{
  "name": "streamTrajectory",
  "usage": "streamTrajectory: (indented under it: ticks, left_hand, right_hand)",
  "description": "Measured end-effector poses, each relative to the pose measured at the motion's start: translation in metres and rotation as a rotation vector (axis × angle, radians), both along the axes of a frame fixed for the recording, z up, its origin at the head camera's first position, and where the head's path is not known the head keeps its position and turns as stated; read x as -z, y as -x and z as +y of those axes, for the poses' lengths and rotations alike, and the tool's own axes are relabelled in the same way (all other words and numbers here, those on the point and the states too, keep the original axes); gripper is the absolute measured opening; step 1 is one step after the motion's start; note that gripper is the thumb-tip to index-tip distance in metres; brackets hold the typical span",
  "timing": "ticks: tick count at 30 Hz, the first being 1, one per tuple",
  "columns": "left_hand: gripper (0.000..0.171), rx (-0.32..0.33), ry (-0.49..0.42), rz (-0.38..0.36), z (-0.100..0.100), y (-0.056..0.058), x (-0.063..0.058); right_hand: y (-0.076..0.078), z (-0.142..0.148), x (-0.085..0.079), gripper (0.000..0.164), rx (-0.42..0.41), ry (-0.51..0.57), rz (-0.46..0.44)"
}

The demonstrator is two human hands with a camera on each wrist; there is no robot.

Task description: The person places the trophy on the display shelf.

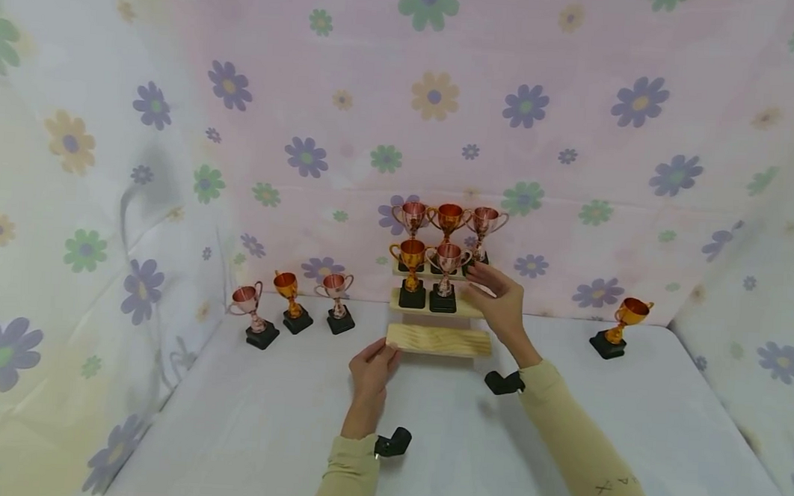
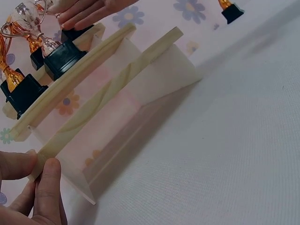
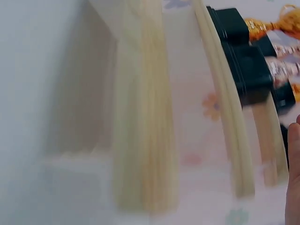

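Note:
A small stepped stand has three wooden shelves. My left hand (image 1: 370,374) pinches the left end of its lowest shelf (image 1: 441,341) between thumb and fingers. On the middle shelf stand a gold trophy cup (image 1: 411,258) and a rose-coloured trophy cup (image 1: 446,260), both on black bases. Behind them, the top shelf bears a rose cup (image 1: 412,215), a gold cup (image 1: 449,218) and another rose cup (image 1: 486,221). My right hand (image 1: 505,306) is at that last cup's black base, fingers fairly straight; the fingertips appear to touch it in the left wrist view.
On the white table left of the stand are two rose cups (image 1: 246,298) (image 1: 335,286) with a gold cup (image 1: 286,284) between them. Another gold cup (image 1: 632,311) stands far right. Flowered cloth (image 1: 352,73) hangs behind and at both sides.

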State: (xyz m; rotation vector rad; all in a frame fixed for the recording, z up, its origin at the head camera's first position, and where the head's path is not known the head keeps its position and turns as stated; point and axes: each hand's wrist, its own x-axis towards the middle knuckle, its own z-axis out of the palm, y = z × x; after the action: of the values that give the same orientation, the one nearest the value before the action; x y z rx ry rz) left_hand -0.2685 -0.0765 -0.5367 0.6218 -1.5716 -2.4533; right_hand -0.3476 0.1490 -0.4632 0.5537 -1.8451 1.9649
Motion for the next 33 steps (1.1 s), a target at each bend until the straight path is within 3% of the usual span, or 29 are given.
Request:
streamTrajectory:
  ticks: [9, 18, 26, 33]
  left_hand:
    - [0.035, -0.03, 0.006, -0.002, -0.001, 0.002, 0.002]
    - [0.036, -0.017, 0.007, 0.017, 0.002, 0.001, 0.002]
    - [0.036, -0.019, -0.007, 0.032, 0.002, 0.001, -0.001]
    - [0.035, -0.033, 0.005, 0.013, 0.004, -0.001, -0.001]
  right_hand:
    - [-0.03, 0.054, 0.024, 0.041, 0.185, -0.032, -0.047]
    - [-0.067, 0.122, 0.043, 0.024, 0.373, -0.06, -0.13]
    - [-0.081, 0.181, 0.05, 0.027, 0.464, 0.188, -0.008]
    - [-0.086, 0.226, 0.05, 0.015, 0.684, 0.098, -0.119]
